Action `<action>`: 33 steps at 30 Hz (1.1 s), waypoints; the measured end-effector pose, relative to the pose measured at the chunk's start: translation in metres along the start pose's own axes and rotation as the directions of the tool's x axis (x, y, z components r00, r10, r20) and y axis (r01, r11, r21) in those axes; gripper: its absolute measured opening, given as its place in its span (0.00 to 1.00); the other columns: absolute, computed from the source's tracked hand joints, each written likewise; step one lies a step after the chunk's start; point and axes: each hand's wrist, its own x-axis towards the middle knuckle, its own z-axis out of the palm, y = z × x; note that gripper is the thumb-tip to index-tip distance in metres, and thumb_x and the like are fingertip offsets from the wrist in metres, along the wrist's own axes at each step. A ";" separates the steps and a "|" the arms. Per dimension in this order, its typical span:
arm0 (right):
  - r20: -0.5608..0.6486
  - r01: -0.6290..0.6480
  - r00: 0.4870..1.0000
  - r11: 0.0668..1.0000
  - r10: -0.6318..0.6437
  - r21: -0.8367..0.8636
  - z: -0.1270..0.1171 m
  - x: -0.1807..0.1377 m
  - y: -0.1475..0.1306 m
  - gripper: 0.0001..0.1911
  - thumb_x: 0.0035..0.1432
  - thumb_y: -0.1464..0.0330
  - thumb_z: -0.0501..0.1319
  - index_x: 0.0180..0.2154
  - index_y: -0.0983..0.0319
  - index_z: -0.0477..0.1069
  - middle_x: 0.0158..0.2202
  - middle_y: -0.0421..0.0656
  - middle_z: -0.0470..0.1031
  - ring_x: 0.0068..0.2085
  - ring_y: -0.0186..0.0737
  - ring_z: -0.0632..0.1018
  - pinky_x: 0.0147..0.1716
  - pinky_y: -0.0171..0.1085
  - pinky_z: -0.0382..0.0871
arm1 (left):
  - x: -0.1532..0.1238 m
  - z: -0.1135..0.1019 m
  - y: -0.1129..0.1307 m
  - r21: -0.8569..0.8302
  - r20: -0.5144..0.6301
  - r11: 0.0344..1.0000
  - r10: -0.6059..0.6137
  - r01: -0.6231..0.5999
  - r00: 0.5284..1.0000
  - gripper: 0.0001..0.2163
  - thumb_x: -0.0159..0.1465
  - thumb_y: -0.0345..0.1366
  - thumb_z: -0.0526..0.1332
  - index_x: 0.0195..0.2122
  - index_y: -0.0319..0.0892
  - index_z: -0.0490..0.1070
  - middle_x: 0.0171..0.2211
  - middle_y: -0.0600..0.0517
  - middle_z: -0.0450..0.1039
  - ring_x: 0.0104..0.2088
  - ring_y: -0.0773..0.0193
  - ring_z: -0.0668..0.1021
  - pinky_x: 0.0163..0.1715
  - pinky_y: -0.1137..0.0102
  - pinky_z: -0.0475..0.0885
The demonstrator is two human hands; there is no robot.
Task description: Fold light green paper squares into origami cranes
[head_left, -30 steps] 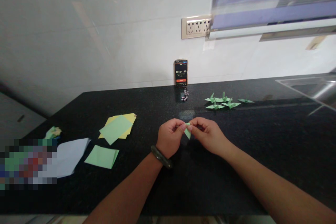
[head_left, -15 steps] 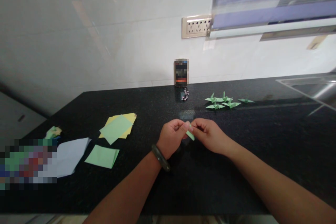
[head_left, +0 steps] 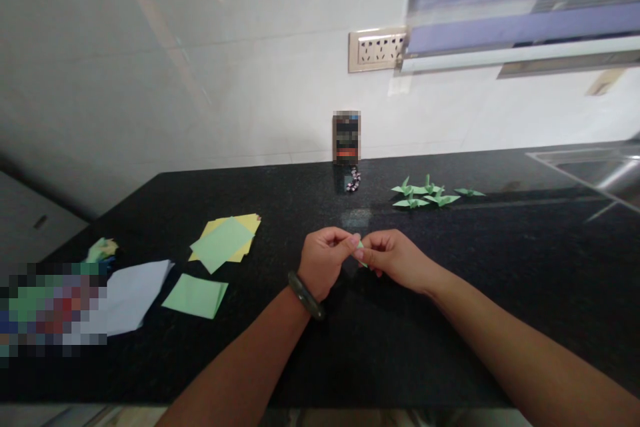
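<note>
Between my two hands is a small piece of folded green paper [head_left: 361,246], mostly hidden by the fingers. My left hand [head_left: 327,255], with a dark bangle [head_left: 305,296] on its wrist, pinches the paper between thumb and fingers. From the other side my right hand [head_left: 390,255] is closed on it too, thumb on top. Both hands are held just over the black countertop [head_left: 390,353]. Beyond them to the right stand several green paper cranes [head_left: 440,199], grouped close together.
To the left lie a stack of yellow and green paper sheets [head_left: 223,242], a folded green sheet [head_left: 197,295] and white paper [head_left: 135,297]. A propped-up phone [head_left: 347,138] with a beaded strap [head_left: 354,180] leans on the wall. A sink edge [head_left: 565,173] is at far right.
My right thumb and fingers have shifted a little down along the folded paper, covering more of it. My left hand keeps its pinch nearly in place.
</note>
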 end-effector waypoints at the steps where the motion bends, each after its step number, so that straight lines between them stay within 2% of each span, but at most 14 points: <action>1: 0.000 0.015 1.000 1.000 -0.015 -0.005 0.001 0.000 0.000 0.13 0.50 0.62 0.59 0.22 0.64 0.65 0.17 0.35 0.61 0.18 0.27 0.62 0.17 0.29 0.56 | 0.000 0.000 0.001 0.007 -0.019 1.000 0.006 -0.006 1.000 0.08 0.51 0.38 0.63 0.21 0.38 0.72 0.17 0.55 0.69 0.20 0.71 0.68 0.22 0.74 0.63; 5: -0.017 0.062 0.998 0.993 -0.064 -0.100 0.003 0.001 0.000 0.12 0.53 0.64 0.57 0.21 0.63 0.62 0.16 0.34 0.59 0.17 0.28 0.62 0.16 0.29 0.55 | -0.002 0.003 0.003 0.048 -0.097 0.999 0.029 -0.024 0.995 0.08 0.51 0.37 0.62 0.20 0.39 0.71 0.16 0.56 0.66 0.19 0.72 0.66 0.21 0.75 0.62; 10: -0.139 0.119 0.976 0.945 -0.168 -0.304 0.006 0.001 -0.004 0.15 0.52 0.67 0.57 0.17 0.63 0.60 0.15 0.34 0.58 0.19 0.28 0.61 0.19 0.30 0.54 | -0.001 0.004 0.002 0.074 -0.132 0.996 0.063 -0.053 0.989 0.09 0.52 0.38 0.61 0.19 0.39 0.67 0.15 0.57 0.64 0.18 0.72 0.65 0.20 0.75 0.61; 13: -0.120 0.083 0.986 0.973 -0.111 -0.217 0.005 0.002 -0.003 0.16 0.53 0.64 0.56 0.18 0.63 0.61 0.15 0.35 0.60 0.18 0.28 0.62 0.18 0.30 0.56 | 0.003 0.001 -0.002 0.021 -0.116 1.000 -0.004 0.007 0.993 0.10 0.52 0.39 0.61 0.20 0.39 0.65 0.14 0.58 0.62 0.17 0.72 0.64 0.19 0.75 0.59; 15: -0.080 0.070 0.994 0.995 -0.076 -0.068 0.003 0.003 -0.001 0.18 0.56 0.60 0.52 0.21 0.64 0.64 0.16 0.37 0.63 0.18 0.29 0.64 0.18 0.30 0.59 | 0.006 -0.002 -0.003 -0.127 -0.058 0.986 -0.121 0.112 0.991 0.11 0.53 0.40 0.61 0.20 0.39 0.64 0.14 0.58 0.60 0.16 0.73 0.62 0.18 0.75 0.58; 17: -0.113 0.127 0.986 0.991 -0.123 0.029 -0.001 0.004 0.002 0.17 0.58 0.59 0.50 0.28 0.65 0.68 0.21 0.39 0.67 0.20 0.30 0.67 0.20 0.31 0.63 | 0.007 -0.004 -0.003 -0.312 0.050 0.920 -0.233 0.237 0.971 0.11 0.52 0.39 0.62 0.21 0.38 0.63 0.15 0.58 0.60 0.16 0.75 0.61 0.18 0.76 0.57; 20: -0.203 0.296 0.928 0.949 -0.312 -0.104 -0.006 0.004 0.004 0.11 0.54 0.64 0.57 0.39 0.62 0.69 0.28 0.41 0.70 0.26 0.32 0.70 0.26 0.33 0.66 | 0.007 -0.005 0.001 -0.457 0.203 0.799 -0.334 0.391 0.920 0.10 0.49 0.36 0.64 0.29 0.38 0.65 0.19 0.58 0.61 0.16 0.77 0.61 0.17 0.78 0.56; 23: -0.120 0.456 0.861 0.855 -0.494 -0.248 -0.007 0.003 0.002 0.07 0.54 0.70 0.58 0.37 0.60 0.72 0.31 0.42 0.71 0.32 0.35 0.71 0.33 0.36 0.66 | 0.005 -0.005 0.004 -0.473 0.282 0.740 -0.387 0.478 0.878 0.14 0.50 0.32 0.65 0.36 0.41 0.63 0.20 0.59 0.63 0.15 0.78 0.63 0.16 0.80 0.56; 25: -0.072 0.504 0.840 0.823 -0.537 -0.261 -0.006 0.001 0.000 0.07 0.55 0.71 0.57 0.35 0.59 0.73 0.31 0.42 0.71 0.33 0.35 0.72 0.34 0.36 0.66 | 0.004 -0.005 0.005 -0.462 0.319 0.731 -0.391 0.502 0.863 0.11 0.51 0.32 0.64 0.34 0.41 0.63 0.20 0.59 0.63 0.15 0.78 0.63 0.16 0.80 0.56; 29: -0.135 0.417 0.879 0.874 -0.458 -0.249 -0.004 0.001 -0.002 0.04 0.54 0.69 0.58 0.30 0.61 0.72 0.27 0.41 0.71 0.30 0.34 0.71 0.31 0.35 0.65 | 0.003 -0.003 0.002 -0.443 0.357 0.743 -0.367 0.501 0.859 0.08 0.55 0.37 0.61 0.26 0.39 0.63 0.17 0.58 0.62 0.15 0.76 0.64 0.15 0.79 0.60; 33: -0.266 0.259 0.920 0.955 -0.289 -0.143 -0.004 0.003 0.001 0.07 0.53 0.66 0.58 0.27 0.63 0.68 0.22 0.39 0.68 0.23 0.32 0.68 0.23 0.32 0.62 | 0.003 -0.001 -0.002 -0.416 0.326 0.796 -0.320 0.439 0.890 0.14 0.57 0.45 0.57 0.28 0.37 0.67 0.20 0.53 0.68 0.18 0.73 0.70 0.21 0.75 0.68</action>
